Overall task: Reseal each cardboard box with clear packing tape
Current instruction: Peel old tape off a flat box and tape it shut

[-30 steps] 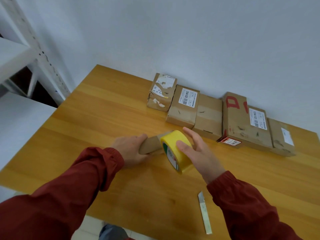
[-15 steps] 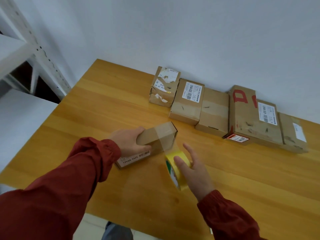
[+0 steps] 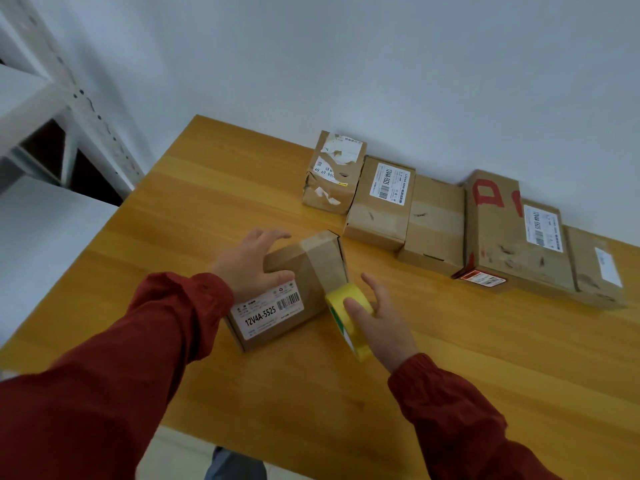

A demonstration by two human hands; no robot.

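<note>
A small cardboard box (image 3: 304,268) with a white "12V4A-5525" label lies near the middle of the wooden table (image 3: 214,188). My left hand (image 3: 249,268) grips its left end, thumb on the labelled side. A yellow-cored roll of clear tape (image 3: 337,301) stands on edge just right of the box, and a strip of tape runs from it up over the box's right end. My right hand (image 3: 377,320) holds the roll, thumb on its rim, fingers spread behind it.
Several more cardboard boxes (image 3: 381,199) sit in a row along the wall at the back, the largest (image 3: 498,237) marked with red letters. A white metal shelf unit (image 3: 41,109) stands to the left. The table's near edge runs below my arms.
The roll came down from over the box to the table on its right, drawing tape across the box's end. The box turned so its label side faces me. The view shifted.
</note>
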